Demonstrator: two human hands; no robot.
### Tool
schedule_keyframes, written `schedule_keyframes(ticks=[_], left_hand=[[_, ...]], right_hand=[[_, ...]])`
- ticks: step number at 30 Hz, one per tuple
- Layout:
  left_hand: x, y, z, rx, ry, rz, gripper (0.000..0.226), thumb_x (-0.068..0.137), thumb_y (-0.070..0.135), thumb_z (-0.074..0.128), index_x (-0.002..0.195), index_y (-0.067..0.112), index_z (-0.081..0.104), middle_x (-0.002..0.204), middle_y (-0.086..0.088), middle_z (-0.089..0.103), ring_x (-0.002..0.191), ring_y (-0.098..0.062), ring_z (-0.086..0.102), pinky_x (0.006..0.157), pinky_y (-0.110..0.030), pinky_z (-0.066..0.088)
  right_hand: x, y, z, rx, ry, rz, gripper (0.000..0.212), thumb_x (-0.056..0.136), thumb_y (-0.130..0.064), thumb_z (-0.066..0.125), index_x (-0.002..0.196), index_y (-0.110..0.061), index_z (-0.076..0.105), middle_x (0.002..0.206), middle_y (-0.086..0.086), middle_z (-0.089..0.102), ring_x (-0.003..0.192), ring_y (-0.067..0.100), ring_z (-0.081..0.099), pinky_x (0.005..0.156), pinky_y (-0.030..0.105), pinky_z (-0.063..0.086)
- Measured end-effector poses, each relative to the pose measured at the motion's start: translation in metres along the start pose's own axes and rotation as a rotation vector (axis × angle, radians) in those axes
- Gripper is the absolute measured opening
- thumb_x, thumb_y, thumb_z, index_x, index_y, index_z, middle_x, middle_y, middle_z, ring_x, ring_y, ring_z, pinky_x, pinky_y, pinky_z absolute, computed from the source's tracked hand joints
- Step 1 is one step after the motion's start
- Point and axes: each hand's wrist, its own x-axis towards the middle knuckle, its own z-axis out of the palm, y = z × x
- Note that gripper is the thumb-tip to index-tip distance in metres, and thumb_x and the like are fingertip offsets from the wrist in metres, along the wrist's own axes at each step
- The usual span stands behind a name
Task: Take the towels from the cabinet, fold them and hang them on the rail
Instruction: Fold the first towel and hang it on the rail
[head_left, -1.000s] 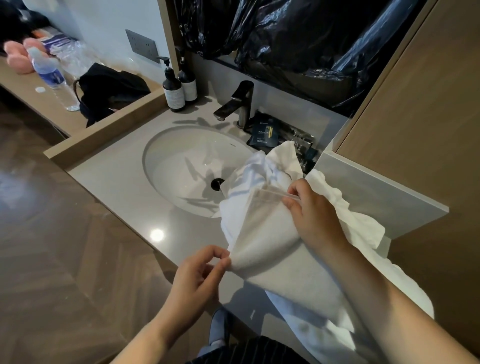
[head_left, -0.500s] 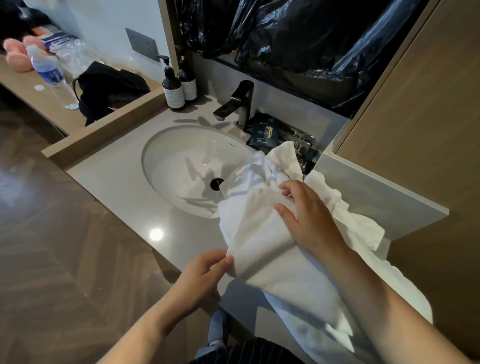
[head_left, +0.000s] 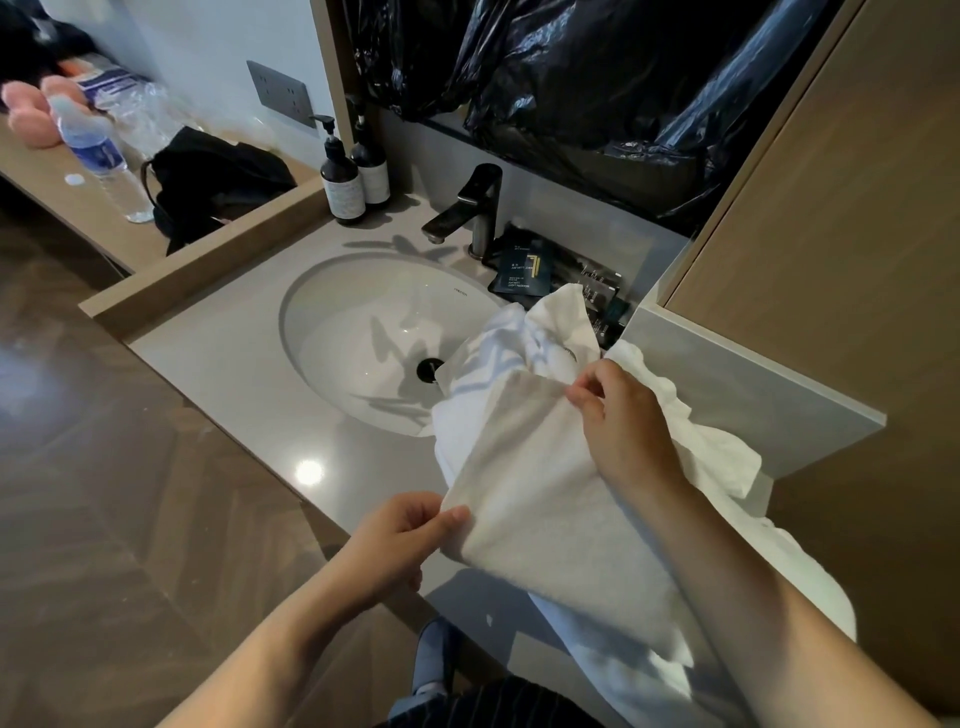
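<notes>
A white towel (head_left: 545, 499) lies bunched over the right side of the grey vanity counter (head_left: 223, 364), and part of it hangs off the front edge. My left hand (head_left: 400, 540) pinches its near corner at the counter's front. My right hand (head_left: 623, 426) pinches the far corner of the top layer, lifted a little over the heap. More crumpled white towel (head_left: 717, 457) spreads to the right under my forearm, against the grey ledge. No rail or cabinet opening shows.
An oval white basin (head_left: 363, 338) with a dark tap (head_left: 467, 213) sits left of the towel. Two pump bottles (head_left: 353, 176) stand at the back, dark sachets (head_left: 524, 270) by the tap. A wooden cabinet side (head_left: 831, 234) rises on the right. A water bottle (head_left: 98, 156) stands far left.
My right hand let go of the far edge, pressed on the towel, then pinched the corner again and lifted it. My left hand kept its pinch on the near corner.
</notes>
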Motion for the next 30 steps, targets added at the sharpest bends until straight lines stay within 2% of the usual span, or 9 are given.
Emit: schedule_keyframes(ticks=[4, 8, 10, 14, 17, 21, 25, 28, 30], left_hand=[[0.002, 0.006, -0.002, 0.007, -0.154, -0.039, 0.026, 0.096, 0.036, 0.053, 0.098, 0.013, 0.064, 0.063, 0.012, 0.061, 0.049, -0.003, 0.049, 0.053, -0.019, 0.047], [-0.001, 0.000, -0.005, 0.112, -0.089, -0.007, 0.016, 0.095, 0.032, 0.056, 0.102, 0.020, 0.064, 0.076, 0.009, 0.068, 0.061, -0.007, 0.063, 0.062, -0.024, 0.056], [-0.004, -0.004, -0.005, 0.103, -0.057, 0.018, 0.016, 0.097, 0.030, 0.054, 0.102, 0.020, 0.064, 0.075, 0.007, 0.069, 0.062, -0.010, 0.064, 0.063, -0.027, 0.058], [-0.008, -0.010, -0.006, -0.171, -0.094, 0.105, 0.025, 0.095, 0.033, 0.055, 0.108, 0.012, 0.061, 0.085, -0.005, 0.070, 0.057, -0.019, 0.063, 0.055, -0.027, 0.053], [-0.010, -0.014, -0.009, -0.226, -0.131, 0.147, 0.021, 0.091, 0.037, 0.062, 0.102, 0.019, 0.064, 0.088, -0.007, 0.069, 0.054, -0.019, 0.063, 0.052, -0.023, 0.051], [-0.007, -0.020, -0.007, -0.125, -0.118, 0.109, 0.017, 0.090, 0.034, 0.065, 0.100, 0.020, 0.069, 0.083, -0.002, 0.069, 0.048, -0.012, 0.054, 0.047, -0.020, 0.045], [0.000, -0.024, -0.007, -0.167, -0.139, -0.013, 0.026, 0.087, 0.031, 0.065, 0.098, 0.009, 0.068, 0.070, -0.001, 0.060, 0.047, -0.010, 0.043, 0.044, -0.020, 0.037], [0.004, -0.026, -0.005, -0.113, -0.140, -0.054, 0.031, 0.088, 0.031, 0.066, 0.104, 0.005, 0.064, 0.081, -0.008, 0.057, 0.052, -0.010, 0.042, 0.046, -0.020, 0.036], [0.007, -0.025, -0.005, -0.010, -0.138, -0.045, 0.030, 0.090, 0.034, 0.063, 0.104, 0.008, 0.064, 0.091, -0.008, 0.063, 0.059, -0.011, 0.054, 0.052, -0.021, 0.046]], right_hand=[[-0.001, 0.005, 0.000, -0.068, -0.011, 0.033, 0.016, 0.095, -0.026, 0.060, 0.090, -0.011, 0.058, 0.095, 0.003, 0.066, 0.091, 0.028, 0.060, 0.076, 0.039, 0.047], [0.000, 0.010, -0.005, -0.239, -0.108, -0.047, 0.031, 0.098, -0.043, 0.050, 0.103, -0.014, 0.062, 0.105, 0.003, 0.068, 0.098, 0.028, 0.061, 0.075, 0.036, 0.045], [-0.001, 0.010, -0.006, -0.267, -0.082, -0.125, 0.030, 0.099, -0.040, 0.048, 0.099, -0.014, 0.062, 0.097, 0.005, 0.070, 0.091, 0.030, 0.062, 0.070, 0.036, 0.044], [-0.002, 0.004, -0.012, -0.203, 0.056, -0.301, 0.021, 0.099, -0.033, 0.052, 0.092, -0.014, 0.057, 0.074, 0.001, 0.066, 0.070, 0.031, 0.061, 0.058, 0.035, 0.041], [-0.001, 0.007, -0.011, -0.149, -0.029, -0.331, 0.019, 0.100, -0.035, 0.048, 0.090, -0.019, 0.050, 0.063, -0.009, 0.054, 0.062, 0.026, 0.055, 0.055, 0.033, 0.035], [0.004, 0.015, 0.005, -0.239, -0.167, -0.330, 0.024, 0.101, -0.037, 0.043, 0.092, -0.016, 0.048, 0.069, -0.003, 0.058, 0.069, 0.033, 0.058, 0.057, 0.037, 0.037], [0.007, 0.021, 0.015, -0.345, -0.082, -0.308, 0.031, 0.102, -0.036, 0.039, 0.084, -0.012, 0.047, 0.067, 0.009, 0.063, 0.066, 0.038, 0.059, 0.052, 0.036, 0.032], [0.008, 0.023, 0.014, -0.409, -0.039, -0.247, 0.036, 0.102, -0.038, 0.039, 0.074, -0.016, 0.041, 0.065, 0.011, 0.063, 0.064, 0.038, 0.059, 0.053, 0.034, 0.026], [0.008, 0.023, 0.012, -0.409, -0.032, -0.218, 0.039, 0.101, -0.041, 0.041, 0.072, -0.016, 0.041, 0.067, 0.008, 0.062, 0.066, 0.035, 0.058, 0.054, 0.034, 0.026]])
